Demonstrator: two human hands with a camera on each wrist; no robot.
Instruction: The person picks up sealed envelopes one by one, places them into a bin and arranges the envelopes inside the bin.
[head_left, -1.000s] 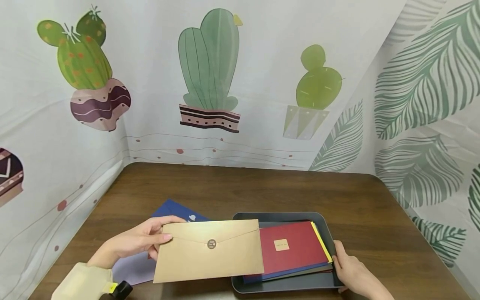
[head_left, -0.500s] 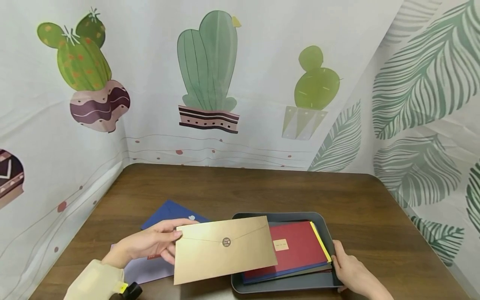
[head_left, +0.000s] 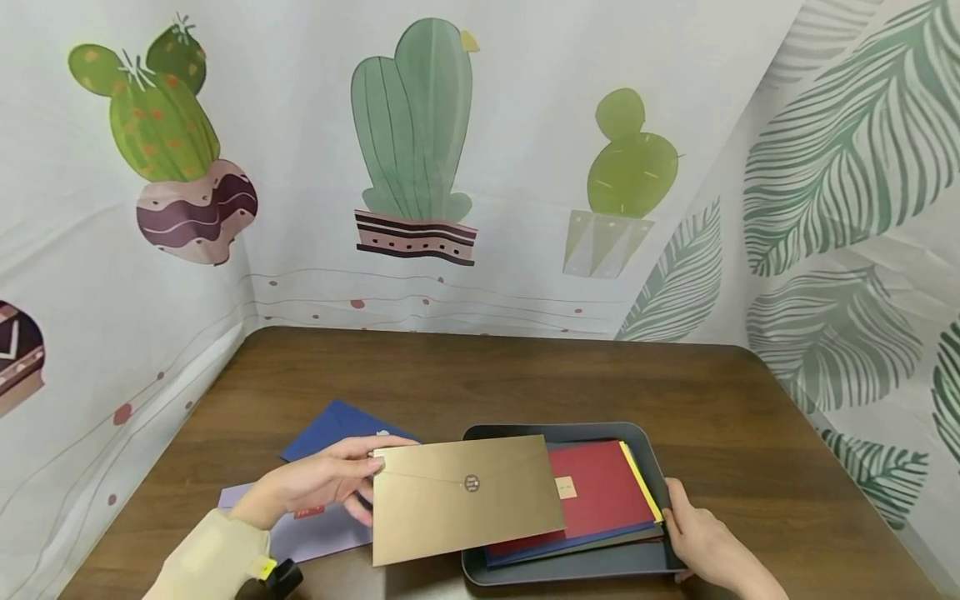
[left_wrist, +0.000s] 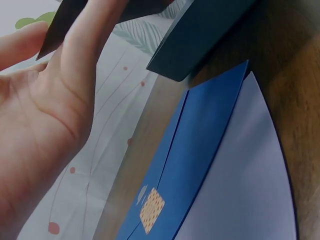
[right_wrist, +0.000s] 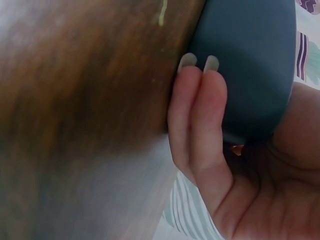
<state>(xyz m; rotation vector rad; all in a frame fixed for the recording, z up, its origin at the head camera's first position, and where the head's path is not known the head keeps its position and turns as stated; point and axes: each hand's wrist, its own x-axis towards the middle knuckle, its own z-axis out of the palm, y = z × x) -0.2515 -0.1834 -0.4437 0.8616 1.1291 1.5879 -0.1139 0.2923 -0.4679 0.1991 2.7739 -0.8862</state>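
Note:
My left hand (head_left: 322, 477) pinches the left edge of a gold envelope (head_left: 450, 525), thumb in front and fingers behind. A round dark seal marks its middle. The envelope's right part overlaps a dark grey tray (head_left: 570, 573) and covers some of a red envelope (head_left: 607, 483) lying inside it. Other envelopes show beneath the red one, with a yellow edge (head_left: 638, 479) at the right. My right hand (head_left: 708, 533) grips the tray's right side; in the right wrist view its fingers (right_wrist: 207, 115) press against the outer wall.
Left of the tray, a blue envelope (head_left: 333, 427) and a lilac envelope (head_left: 318, 540) lie on the brown wooden table (head_left: 525, 379), partly behind my left hand. A white curtain (head_left: 525, 125) printed with cacti and leaves hangs around the table's back and sides.
My left hand has carried the gold envelope to the right, further over the tray and the red envelope. More of the lilac envelope shows. The right hand and the tray have stayed put.

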